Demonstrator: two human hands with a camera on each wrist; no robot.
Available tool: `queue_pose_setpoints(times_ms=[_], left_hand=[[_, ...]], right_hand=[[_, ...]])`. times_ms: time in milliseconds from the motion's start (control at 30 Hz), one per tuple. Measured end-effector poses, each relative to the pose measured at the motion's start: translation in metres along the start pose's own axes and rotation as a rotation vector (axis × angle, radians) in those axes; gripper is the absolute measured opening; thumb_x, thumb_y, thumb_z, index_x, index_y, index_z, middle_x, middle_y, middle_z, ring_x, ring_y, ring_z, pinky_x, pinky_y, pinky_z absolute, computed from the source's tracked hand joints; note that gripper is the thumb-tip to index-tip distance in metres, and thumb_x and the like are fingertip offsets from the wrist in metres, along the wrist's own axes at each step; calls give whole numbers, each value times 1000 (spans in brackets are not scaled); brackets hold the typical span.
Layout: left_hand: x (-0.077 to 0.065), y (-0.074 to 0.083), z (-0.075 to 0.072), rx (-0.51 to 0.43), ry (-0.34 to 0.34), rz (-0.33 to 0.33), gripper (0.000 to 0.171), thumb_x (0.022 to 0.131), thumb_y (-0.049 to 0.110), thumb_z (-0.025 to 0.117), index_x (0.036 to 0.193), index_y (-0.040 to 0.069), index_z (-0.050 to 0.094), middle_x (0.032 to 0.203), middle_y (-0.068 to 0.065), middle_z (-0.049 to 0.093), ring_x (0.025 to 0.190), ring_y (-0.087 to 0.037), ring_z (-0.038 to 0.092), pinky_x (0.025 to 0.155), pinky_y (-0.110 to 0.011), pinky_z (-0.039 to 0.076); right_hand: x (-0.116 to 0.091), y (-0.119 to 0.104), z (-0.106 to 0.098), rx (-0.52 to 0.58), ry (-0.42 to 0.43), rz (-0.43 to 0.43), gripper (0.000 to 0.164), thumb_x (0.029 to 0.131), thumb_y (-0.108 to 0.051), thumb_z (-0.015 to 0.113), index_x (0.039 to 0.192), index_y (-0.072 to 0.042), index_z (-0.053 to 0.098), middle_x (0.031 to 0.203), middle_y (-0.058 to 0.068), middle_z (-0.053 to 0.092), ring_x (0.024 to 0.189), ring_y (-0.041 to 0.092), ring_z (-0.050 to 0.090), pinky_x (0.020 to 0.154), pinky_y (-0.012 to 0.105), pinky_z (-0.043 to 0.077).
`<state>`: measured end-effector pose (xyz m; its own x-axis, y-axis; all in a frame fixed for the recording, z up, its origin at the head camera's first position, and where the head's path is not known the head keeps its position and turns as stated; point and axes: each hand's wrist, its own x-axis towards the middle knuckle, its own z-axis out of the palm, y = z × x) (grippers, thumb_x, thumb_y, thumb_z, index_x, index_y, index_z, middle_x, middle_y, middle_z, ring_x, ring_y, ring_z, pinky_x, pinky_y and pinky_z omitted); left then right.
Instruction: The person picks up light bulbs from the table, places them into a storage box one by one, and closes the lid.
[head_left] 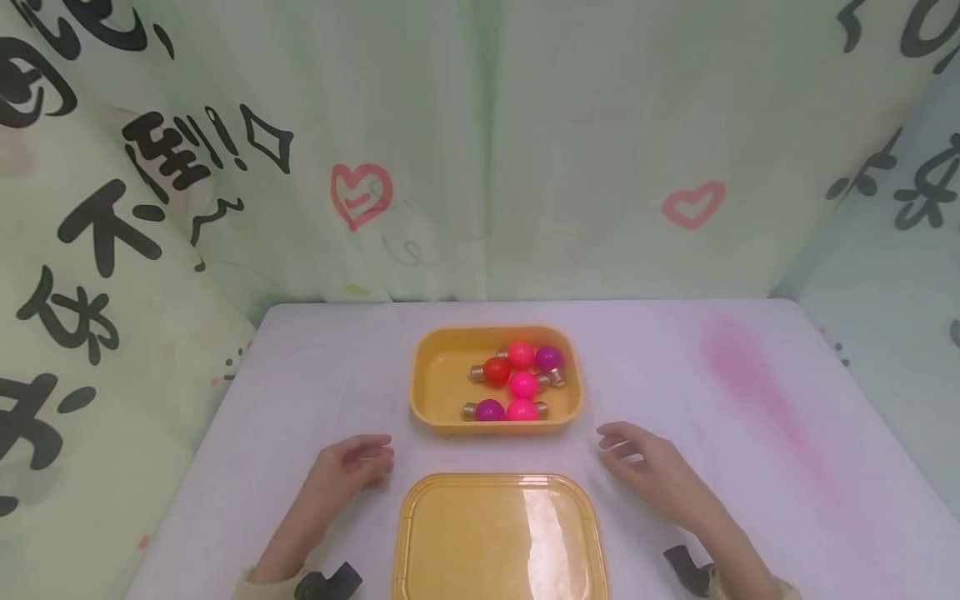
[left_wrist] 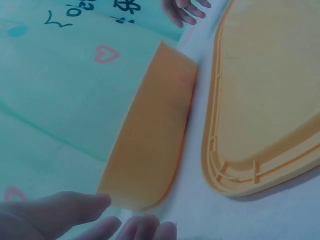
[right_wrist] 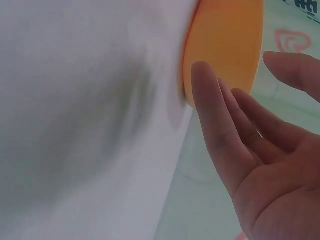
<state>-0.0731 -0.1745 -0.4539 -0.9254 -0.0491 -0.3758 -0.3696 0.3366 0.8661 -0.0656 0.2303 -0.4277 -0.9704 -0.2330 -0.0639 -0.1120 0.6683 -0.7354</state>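
A yellow plastic box (head_left: pixel 442 379) stands mid-table with several small light bulbs in it. Among them are a red bulb (head_left: pixel 496 372), pink bulbs such as the pink bulb (head_left: pixel 522 384), and two purple ones, one being the purple bulb (head_left: pixel 491 410) at the front. Nearer the person lies a flat yellow lid (head_left: pixel 472 542) with a raised rim. My left hand (head_left: pixel 354 467), fingers loosely bent, holds nothing to the left of box and lid. On the other side, my right hand (head_left: pixel 647 461) is relaxed and holds nothing, its fingertips pointing toward the box's front right corner.
A white cloth covers the table (head_left: pixel 675 367), with a pink stain (head_left: pixel 750 375) on its right. Behind and at both sides hangs a pale green curtain (head_left: pixel 570 167) with black lettering and red hearts. Each wrist wears a dark camera mount, such as the left mount (head_left: pixel 327 583).
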Motion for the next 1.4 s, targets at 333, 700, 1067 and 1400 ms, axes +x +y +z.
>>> queue_pose_setpoints(times_ms=[333, 700, 1067, 1400], left_hand=[[-9, -14, 4, 4, -17, -49, 36, 89, 12, 72, 122, -2, 64, 97, -9, 73, 84, -19, 70, 73, -35, 62], [-15, -23, 6, 16, -112, -46, 40, 89, 11, 71, 124, -5, 61, 99, -11, 72, 86, -21, 70, 71, -36, 62], [-22, -25, 10, 35, -193, 47, 29, 88, 9, 72, 111, -7, 66, 95, -11, 72, 83, -21, 70, 65, -34, 62], [-23, -27, 16, 25, -205, 123, 30, 77, -5, 73, 106, -11, 67, 91, -13, 72, 80, -21, 71, 64, -32, 62]], right_hand=[[-9, 16, 10, 209, -259, 81, 45, 97, -25, 63, 130, 6, 56, 107, 15, 71, 85, 18, 70, 72, 23, 57], [-10, 17, 19, 236, -299, 138, 40, 97, -24, 63, 126, 3, 60, 96, 8, 72, 75, 19, 69, 68, 27, 58], [-14, 15, 27, 156, -253, 49, 36, 84, -9, 72, 118, -1, 64, 99, 6, 68, 76, 7, 64, 64, 23, 57], [-16, 12, 33, 97, -199, 4, 36, 79, -1, 71, 115, 0, 66, 94, 1, 66, 75, 2, 58, 64, 21, 52]])
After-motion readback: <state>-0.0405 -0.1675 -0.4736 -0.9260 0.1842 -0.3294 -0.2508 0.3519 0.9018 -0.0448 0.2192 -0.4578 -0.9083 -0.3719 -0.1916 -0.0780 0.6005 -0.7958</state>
